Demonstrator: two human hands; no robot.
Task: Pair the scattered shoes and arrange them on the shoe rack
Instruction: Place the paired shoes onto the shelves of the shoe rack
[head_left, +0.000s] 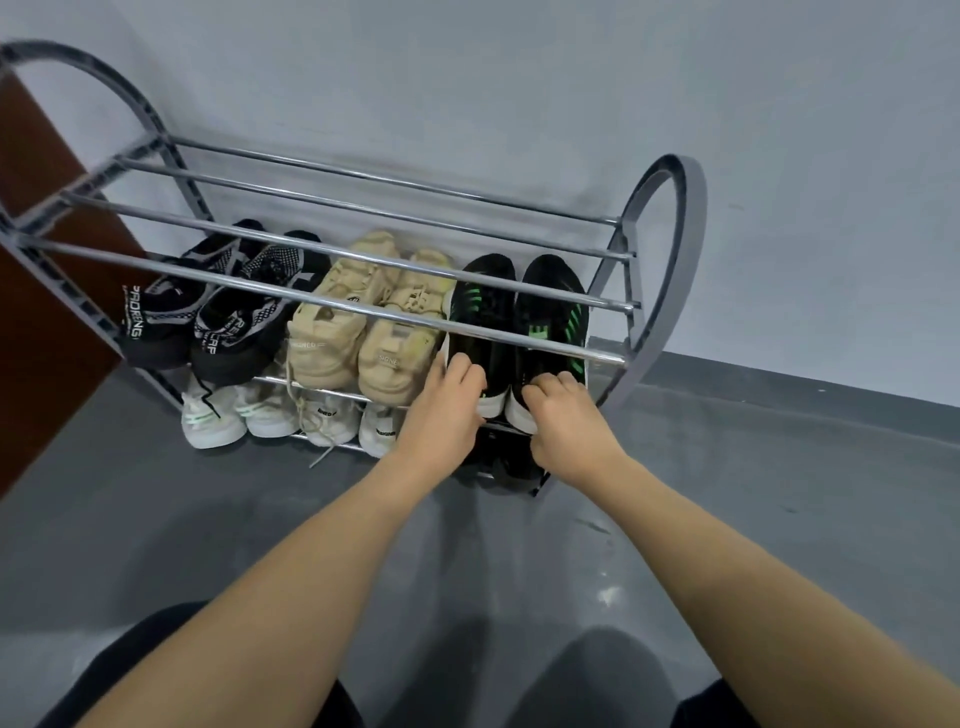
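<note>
Left hand fingers gripping left black-green shoe heel, right hand fingers gripping right black-green shoe heel

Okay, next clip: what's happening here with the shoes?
A person is setting a black-and-green pair on the middle shelf of a shoe rack. The left hand grips the left shoe at its heel, the right hand the right shoe. Beige and black-knit pairs sit beside them, white pairs below; the top shelf is bare.

A chrome-barred shoe rack is standing on the grey floor. Its middle tier is carrying black knit sneakers, beige sneakers and black-green sneakers; white sneakers are sitting below.
</note>
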